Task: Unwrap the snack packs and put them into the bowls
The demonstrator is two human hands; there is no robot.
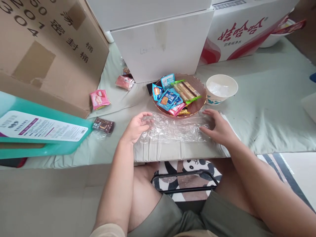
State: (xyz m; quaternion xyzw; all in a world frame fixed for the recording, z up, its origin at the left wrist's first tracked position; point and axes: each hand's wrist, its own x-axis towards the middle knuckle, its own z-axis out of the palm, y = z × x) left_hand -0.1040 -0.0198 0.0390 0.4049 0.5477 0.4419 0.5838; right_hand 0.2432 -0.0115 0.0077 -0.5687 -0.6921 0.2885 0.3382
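A clear, crinkled plastic wrapper [175,130] lies spread near the front edge of the cloth-covered table. At its left end is my left hand [138,127], thumb and index finger apart, fingertips touching the film. Over the other end rests my right hand [218,126], its fingers spread and the thumb against the plastic. Just behind the wrapper sits a brown glass plate [201,84] with a wavy rim. On it lie several blue snack packets [168,98], a pink packet [176,109] and a long green-edged pack of wafer-like sticks [186,91].
A paper bowl [221,98] with clear plastic inside stands right of the plate. Pink packets [99,99] and a cocoa snack [103,125] lie left. A teal jug [81,126], a brown carton [61,62] and white boxes [168,46] hem in the left and back.
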